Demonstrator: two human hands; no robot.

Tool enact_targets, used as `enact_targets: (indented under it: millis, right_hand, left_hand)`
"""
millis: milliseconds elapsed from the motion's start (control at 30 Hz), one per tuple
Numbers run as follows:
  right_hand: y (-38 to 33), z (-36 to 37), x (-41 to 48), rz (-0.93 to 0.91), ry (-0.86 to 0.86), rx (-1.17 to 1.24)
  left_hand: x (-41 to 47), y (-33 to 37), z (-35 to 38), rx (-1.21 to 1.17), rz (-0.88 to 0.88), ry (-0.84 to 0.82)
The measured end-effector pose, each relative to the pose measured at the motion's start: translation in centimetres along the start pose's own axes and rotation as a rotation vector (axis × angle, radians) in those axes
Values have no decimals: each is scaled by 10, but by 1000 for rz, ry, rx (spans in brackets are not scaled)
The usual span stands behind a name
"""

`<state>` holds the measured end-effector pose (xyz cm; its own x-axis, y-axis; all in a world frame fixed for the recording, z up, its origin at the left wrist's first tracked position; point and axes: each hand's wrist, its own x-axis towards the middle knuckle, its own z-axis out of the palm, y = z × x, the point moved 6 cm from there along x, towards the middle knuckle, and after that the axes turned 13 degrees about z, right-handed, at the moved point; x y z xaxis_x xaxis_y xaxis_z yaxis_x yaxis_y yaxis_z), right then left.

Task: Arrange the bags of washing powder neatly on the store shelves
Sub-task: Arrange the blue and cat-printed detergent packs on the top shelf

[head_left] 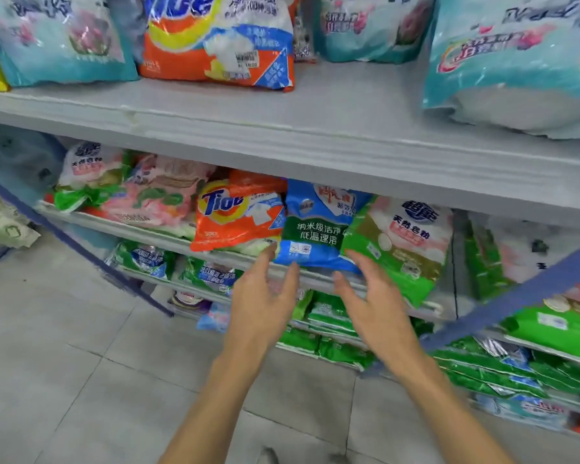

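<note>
My left hand [265, 296] and right hand [374, 304] hover just below the blue washing powder bag [315, 226], both spread, gripping nothing.

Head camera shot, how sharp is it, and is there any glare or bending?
Head view: soft throughout, print on the rightmost top-shelf teal bag smeared; the blue bag reads clearest; lighting flat, slight sheen on the lower orange Tide bag; blue uprights splay outward.
</note>
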<state>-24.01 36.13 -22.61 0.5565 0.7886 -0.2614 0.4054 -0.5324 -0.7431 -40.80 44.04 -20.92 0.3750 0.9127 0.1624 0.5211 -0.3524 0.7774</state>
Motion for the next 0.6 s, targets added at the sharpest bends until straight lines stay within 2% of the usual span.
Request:
enact_targets:
  millis: [100,167,367,433,533,600]
  right_hand:
    - [1,28,27,8,41,35]
    - [1,43,42,-40,79,58]
    - [12,67,62,-161,238,-114]
    - [12,71,63,-159,294,-177]
    - [8,74,63,-112,341,-239]
    - [8,72,63,-69,354,-268]
  left_hand:
    - [33,-37,19,-15,-10,-10]
    - [49,-57,32,-111,-20,-23]
    - [88,-71,60,-322,-103,-43]
    - [96,-67,66,-277,-90,-69]
    - [102,-61,66,-109,-93,-25]
    - [103,-61,69,-188,-67,-58]
